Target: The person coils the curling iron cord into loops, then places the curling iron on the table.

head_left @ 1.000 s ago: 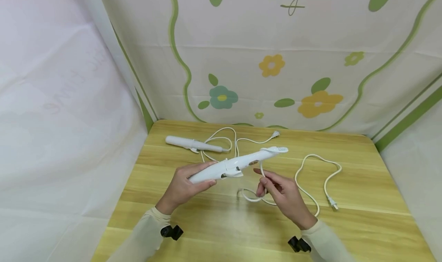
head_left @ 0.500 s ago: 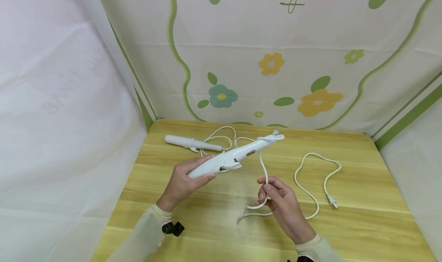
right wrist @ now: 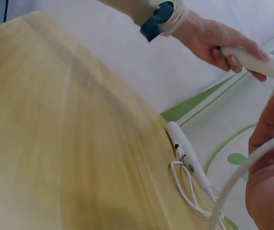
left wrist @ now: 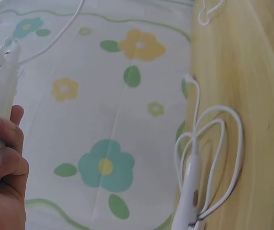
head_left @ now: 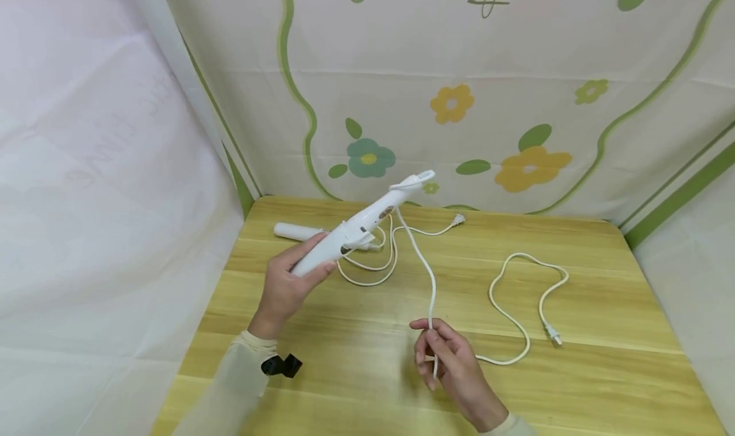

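My left hand (head_left: 281, 289) grips a white curling iron (head_left: 367, 222) by its thick barrel end, holding it above the table. Its handle end points up and away to the right, with the cord wound around near the tip. From there the white cord (head_left: 427, 267) hangs in a gentle curve down to my right hand (head_left: 453, 366), which pinches it between thumb and fingers. The right wrist view shows the cord (right wrist: 242, 167) passing close across the right palm. In the left wrist view, fingers (left wrist: 7, 163) wrap around the iron's white body.
A second white curling iron (head_left: 295, 231) lies at the table's back left, its looped cord (head_left: 367, 285) ending in a plug (head_left: 457, 220). On the right, the held iron's cord trails to another plug (head_left: 553, 335). A flower-printed cloth (head_left: 402, 104) hangs behind the wooden table (head_left: 620, 295).
My left hand has lifted and tilted the curling iron up, shifting slightly left. My right hand has drawn back toward the near edge, leaving a longer stretch of cord between the hands.
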Tool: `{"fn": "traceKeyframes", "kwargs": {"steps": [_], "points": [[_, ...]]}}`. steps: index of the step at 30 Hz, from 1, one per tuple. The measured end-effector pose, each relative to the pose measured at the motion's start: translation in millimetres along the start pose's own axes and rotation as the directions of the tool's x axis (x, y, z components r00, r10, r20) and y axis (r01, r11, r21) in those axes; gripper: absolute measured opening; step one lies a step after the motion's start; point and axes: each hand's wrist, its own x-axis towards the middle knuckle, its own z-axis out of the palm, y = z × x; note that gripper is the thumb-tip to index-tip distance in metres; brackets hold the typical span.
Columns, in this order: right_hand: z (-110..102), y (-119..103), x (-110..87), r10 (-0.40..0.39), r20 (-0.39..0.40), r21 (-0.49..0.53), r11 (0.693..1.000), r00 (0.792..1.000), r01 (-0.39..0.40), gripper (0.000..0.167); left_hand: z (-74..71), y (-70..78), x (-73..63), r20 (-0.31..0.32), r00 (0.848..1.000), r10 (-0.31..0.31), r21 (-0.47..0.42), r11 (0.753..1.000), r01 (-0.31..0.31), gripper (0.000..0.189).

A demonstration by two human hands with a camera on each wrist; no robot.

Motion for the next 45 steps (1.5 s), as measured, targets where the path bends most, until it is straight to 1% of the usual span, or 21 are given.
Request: {"fn": "traceKeyframes", "kwargs": {"steps": [3, 5, 6, 8, 11, 13, 15, 16, 18, 19, 20, 24, 28, 30, 33, 35, 37, 40, 41, 43, 45], "points": [[-2.7, 0.2, -6.8, -0.008, -0.055, -0.053, 0.999, 0.998, 0.005, 0.038, -7.4, 0.6, 4.2, -0.002, 1.0, 0.007, 0.038, 0.999, -0.007, 0.055], [-4.9, -2.5, -8.3, -0.041, -0.055, -0.125, 0.992, 0.998, 0.034, 0.037, -10.0, -0.4, 4.8, 0.004, 1.0, 0.017, 0.066, 0.998, -0.018, 0.054], [-6.1, -4.6, -8.3, -0.063, -0.047, -0.18, 0.982, 0.997, 0.054, 0.036, -10.9, -0.8, 4.7, 0.008, 1.0, 0.018, 0.078, 0.997, -0.018, 0.054], [-8.1, -10.1, -8.1, -0.103, -0.025, -0.289, 0.953, 0.994, 0.092, 0.035, -12.3, -2.3, 4.0, 0.015, 1.0, 0.016, 0.095, 0.995, -0.017, 0.054], [-11.3, -21.0, -8.2, -0.152, 0.003, -0.459, 0.878, 0.988, 0.136, 0.037, -13.9, -5.2, 3.1, 0.029, 1.0, 0.009, 0.12, 0.993, -0.013, 0.053], [-13.4, -28.9, -7.9, -0.182, 0.014, -0.55, 0.82, 0.983, 0.16, 0.038, -14.6, -7.4, 2.6, 0.039, 0.999, 0.001, 0.131, 0.991, -0.006, 0.053], [-15.4, -35.2, -6.6, -0.221, 0.023, -0.624, 0.759, 0.975, 0.187, 0.037, -15.0, -10.0, 2.0, 0.046, 0.999, -0.007, 0.144, 0.99, 0.0, 0.052], [-15.9, -37.6, -5.3, -0.238, 0.022, -0.65, 0.735, 0.971, 0.195, 0.036, -15.2, -11.2, 2.0, 0.05, 0.999, -0.01, 0.147, 0.989, 0.003, 0.052], [-16.9, -40.4, -1.7, -0.278, 0.036, -0.676, 0.7, 0.96, 0.228, 0.037, -15.5, -13.4, 1.6, 0.056, 0.998, -0.016, 0.153, 0.988, 0.008, 0.052], [-17.1, -41.1, 0.0, -0.287, 0.038, -0.677, 0.697, 0.957, 0.236, 0.037, -15.5, -14.4, 1.5, 0.058, 0.998, -0.019, 0.156, 0.988, 0.01, 0.052], [-17.1, -41.6, 1.6, -0.291, 0.036, -0.671, 0.702, 0.956, 0.239, 0.037, -15.6, -15.4, 1.4, 0.06, 0.998, -0.021, 0.157, 0.987, 0.011, 0.052], [-16.1, -42.1, 5.9, -0.26, 0.023, -0.628, 0.748, 0.965, 0.217, 0.037, -16.0, -17.5, 1.1, 0.064, 0.998, -0.027, 0.16, 0.987, 0.017, 0.053], [-15.5, -42.3, 7.6, -0.224, 0.008, -0.601, 0.778, 0.975, 0.183, 0.038, -16.7, -18.0, 1.1, 0.071, 0.997, -0.025, 0.15, 0.989, 0.014, 0.054], [-15.6, -42.2, 8.2, -0.204, -0.011, -0.58, 0.799, 0.979, 0.16, 0.034, -16.9, -18.3, 1.1, 0.078, 0.997, -0.016, 0.145, 0.989, 0.004, 0.054], [-14.8, -43.1, 8.1, -0.177, -0.073, -0.566, 0.818, 0.981, 0.105, 0.024, -16.5, -18.3, 1.5, 0.087, 0.996, 0.0, 0.148, 0.989, -0.013, 0.055], [-14.2, -43.5, 8.1, -0.168, -0.121, -0.583, 0.81, 0.978, 0.067, 0.021, -16.0, -18.3, 1.7, 0.094, 0.996, 0.007, 0.153, 0.988, -0.021, 0.055], [-13.6, -44.0, 8.0, -0.176, -0.149, -0.623, 0.781, 0.973, 0.046, 0.023, -15.7, -18.1, 1.6, 0.096, 0.995, 0.008, 0.163, 0.986, -0.024, 0.055], [-14.2, -44.3, 8.8, -0.198, -0.146, -0.678, 0.733, 0.969, 0.048, 0.025, -15.6, -17.9, 1.7, 0.098, 0.995, 0.008, 0.179, 0.983, -0.026, 0.055], [-14.7, -44.5, 9.0, -0.204, -0.139, -0.687, 0.725, 0.969, 0.054, 0.027, -15.6, -17.9, 1.7, 0.098, 0.995, 0.009, 0.186, 0.982, -0.027, 0.055], [-16.3, -44.6, 9.3, -0.204, -0.111, -0.679, 0.73, 0.973, 0.076, 0.03, -15.6, -17.4, 1.7, 0.099, 0.995, 0.009, 0.193, 0.981, -0.028, 0.055], [-18.2, -44.4, 9.6, -0.195, -0.083, -0.653, 0.751, 0.977, 0.094, 0.032, -15.6, -17.1, 1.7, 0.102, 0.995, 0.01, 0.193, 0.981, -0.029, 0.055]]}}
